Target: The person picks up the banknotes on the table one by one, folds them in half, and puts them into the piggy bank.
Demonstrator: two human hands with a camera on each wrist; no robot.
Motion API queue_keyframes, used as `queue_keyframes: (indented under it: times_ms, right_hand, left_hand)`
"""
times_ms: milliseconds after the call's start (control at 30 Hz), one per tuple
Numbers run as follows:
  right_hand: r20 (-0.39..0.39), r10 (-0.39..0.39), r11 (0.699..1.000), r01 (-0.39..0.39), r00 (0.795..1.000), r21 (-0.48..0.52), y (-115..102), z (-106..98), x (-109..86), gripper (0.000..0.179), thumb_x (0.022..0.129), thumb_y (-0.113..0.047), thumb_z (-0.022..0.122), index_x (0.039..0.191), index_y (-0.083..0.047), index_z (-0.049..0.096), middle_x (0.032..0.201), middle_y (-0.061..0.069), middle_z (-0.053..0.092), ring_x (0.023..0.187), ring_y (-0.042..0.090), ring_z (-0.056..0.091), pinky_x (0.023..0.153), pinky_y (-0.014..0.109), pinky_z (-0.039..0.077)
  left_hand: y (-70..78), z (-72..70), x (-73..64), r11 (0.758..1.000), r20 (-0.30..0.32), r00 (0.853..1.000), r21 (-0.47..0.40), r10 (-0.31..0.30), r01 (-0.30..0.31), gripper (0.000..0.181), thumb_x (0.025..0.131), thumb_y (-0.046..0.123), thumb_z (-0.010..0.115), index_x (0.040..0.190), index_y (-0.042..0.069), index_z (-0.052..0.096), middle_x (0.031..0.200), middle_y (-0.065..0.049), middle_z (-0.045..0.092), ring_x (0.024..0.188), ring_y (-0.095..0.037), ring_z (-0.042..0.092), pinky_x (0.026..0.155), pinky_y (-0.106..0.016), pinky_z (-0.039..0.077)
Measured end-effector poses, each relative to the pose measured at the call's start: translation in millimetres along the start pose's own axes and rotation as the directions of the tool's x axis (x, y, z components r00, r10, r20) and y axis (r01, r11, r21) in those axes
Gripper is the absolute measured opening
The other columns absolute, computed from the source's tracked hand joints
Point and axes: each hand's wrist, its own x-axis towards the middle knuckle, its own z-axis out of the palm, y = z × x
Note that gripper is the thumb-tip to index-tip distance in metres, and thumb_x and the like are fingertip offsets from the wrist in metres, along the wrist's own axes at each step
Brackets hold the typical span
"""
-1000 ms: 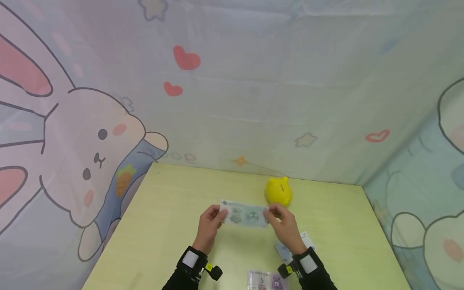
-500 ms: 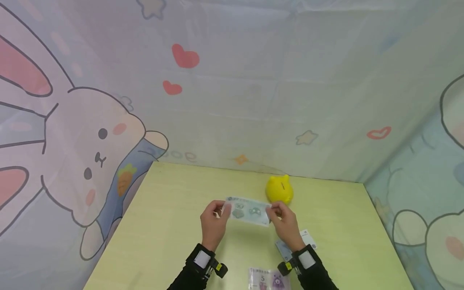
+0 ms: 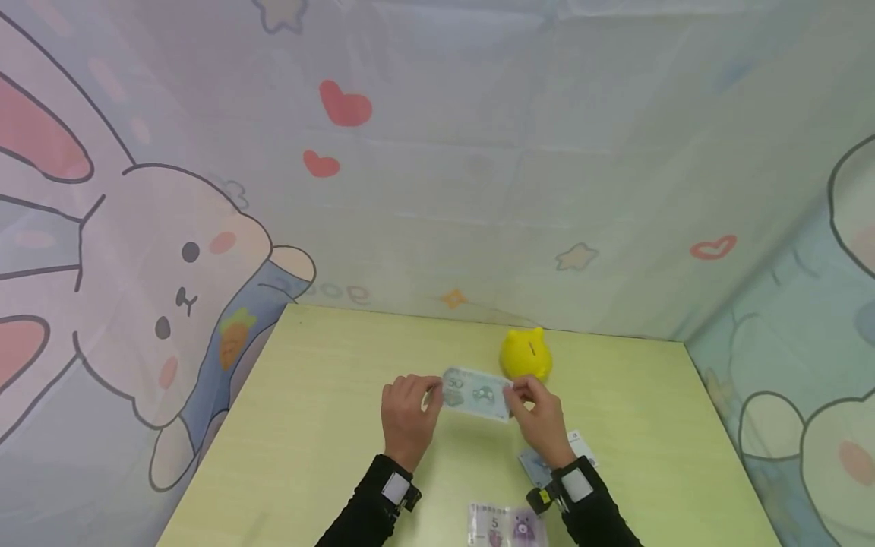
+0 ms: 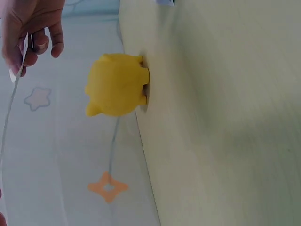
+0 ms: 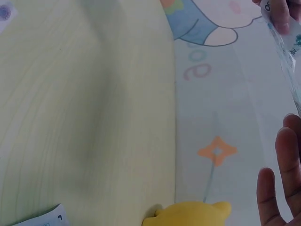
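Observation:
A pale green toy banknote (image 3: 476, 395) marked 50 is held up flat between both hands, above the table. My left hand (image 3: 410, 419) pinches its left end between thumb and fingers. At the other end, my right hand (image 3: 536, 418) has the right edge between thumb and fingertips. In the left wrist view the banknote (image 4: 10, 103) shows nearly edge-on, a thin line running down from the right hand (image 4: 35, 30). The right wrist view has the left hand (image 5: 281, 14) at its top right corner, gripping the banknote's far end.
A yellow pig-shaped money box (image 3: 525, 355) with a slot on top stands just behind the banknote. A bluish note (image 3: 536, 466) lies partly under the right forearm. Nearer the front is a purple note (image 3: 507, 526) marked 5. The pale yellow table (image 3: 328, 365) meets a cartoon-printed backdrop (image 3: 444, 190).
The left hand has slid rightward and turned, now covering the banknote's left end. The banknote has shifted right and slightly up, closer to the money box. The right hand barely moved.

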Motion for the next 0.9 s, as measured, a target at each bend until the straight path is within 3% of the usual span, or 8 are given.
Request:
queue_keyframes:
  times_ms: [100, 200, 333, 500, 667, 833, 900]
  right_hand:
    - [-0.004, -0.030, 1.000, 0.030, 1.000, -0.003, 1.5, 0.7, 0.7, 0.006, 0.101, -0.005, 0.072, 0.101, -0.007, 0.066, 0.082, -0.001, 0.069, 0.077, 0.011, 0.062, 0.065, 0.023, 0.050]
    - [-0.007, -0.053, 0.998, 0.053, 0.999, -0.016, 3.4, 1.5, 1.8, 0.008, 0.101, -0.004, 0.072, 0.100, -0.007, 0.065, 0.081, -0.002, 0.068, 0.074, 0.010, 0.060, 0.063, 0.022, 0.048]
    - [-0.011, -0.107, 0.993, 0.106, 0.994, -0.053, 4.3, 3.1, 2.5, 0.010, 0.100, -0.002, 0.072, 0.099, -0.008, 0.065, 0.080, -0.004, 0.067, 0.070, 0.008, 0.057, 0.058, 0.022, 0.045]
    - [-0.018, -0.189, 0.972, 0.184, 0.982, -0.149, 5.1, 7.8, 1.1, 0.015, 0.097, 0.002, 0.074, 0.098, -0.009, 0.064, 0.081, -0.002, 0.067, 0.070, 0.008, 0.056, 0.057, 0.023, 0.046]
    - [-0.045, -0.250, 0.943, 0.232, 0.967, -0.240, 3.0, 15.5, 1.7, 0.015, 0.093, 0.002, 0.077, 0.098, -0.007, 0.066, 0.082, 0.001, 0.068, 0.071, 0.012, 0.057, 0.059, 0.027, 0.050]
    - [-0.064, -0.333, 0.919, 0.309, 0.941, -0.245, -4.9, 21.4, 3.4, 0.014, 0.090, 0.004, 0.076, 0.100, -0.003, 0.068, 0.081, 0.005, 0.069, 0.069, 0.016, 0.060, 0.058, 0.037, 0.054]
    - [-0.065, -0.346, 0.915, 0.321, 0.936, -0.243, -8.8, 23.3, 3.9, 0.014, 0.090, 0.004, 0.077, 0.100, -0.003, 0.069, 0.082, 0.005, 0.070, 0.069, 0.016, 0.061, 0.058, 0.035, 0.054]
  left_hand:
    - [-0.3, -0.5, 0.9, 0.998, 0.014, 0.999, 0.046, 0.034, -0.035, 0.004, 0.094, 0.009, 0.080, 0.095, 0.010, 0.076, 0.085, -0.001, 0.070, 0.073, -0.020, 0.061, 0.063, -0.033, 0.040]
    - [-0.7, -0.7, 1.9, 0.988, 0.031, 0.993, 0.102, 0.115, -0.117, 0.019, 0.084, 0.006, 0.088, 0.095, 0.012, 0.074, 0.085, 0.000, 0.070, 0.073, -0.020, 0.060, 0.064, -0.034, 0.041]
    - [-0.7, -2.4, 2.7, 0.957, 0.065, 0.972, 0.174, 0.225, -0.233, 0.024, 0.081, 0.008, 0.091, 0.096, 0.013, 0.074, 0.083, 0.000, 0.067, 0.074, -0.020, 0.060, 0.067, -0.035, 0.042]
    - [3.3, -2.8, 3.4, 0.916, 0.079, 0.943, 0.225, 0.322, -0.332, 0.031, 0.074, 0.010, 0.095, 0.097, 0.012, 0.075, 0.082, 0.001, 0.066, 0.075, -0.018, 0.061, 0.067, -0.032, 0.043]
    - [10.5, 0.9, 4.8, 0.898, 0.059, 0.932, 0.250, 0.358, -0.361, 0.031, 0.072, 0.011, 0.095, 0.095, 0.012, 0.074, 0.081, 0.002, 0.065, 0.074, -0.017, 0.061, 0.066, -0.031, 0.042]
    - [17.4, 6.6, 5.5, 0.897, 0.053, 0.932, 0.258, 0.359, -0.360, 0.027, 0.075, 0.014, 0.093, 0.093, 0.013, 0.072, 0.080, 0.002, 0.065, 0.073, -0.016, 0.061, 0.065, -0.029, 0.041]
    - [20.0, 8.6, 5.8, 0.899, 0.046, 0.933, 0.253, 0.358, -0.358, 0.024, 0.077, 0.015, 0.091, 0.092, 0.013, 0.072, 0.080, 0.002, 0.065, 0.073, -0.016, 0.061, 0.065, -0.029, 0.042]
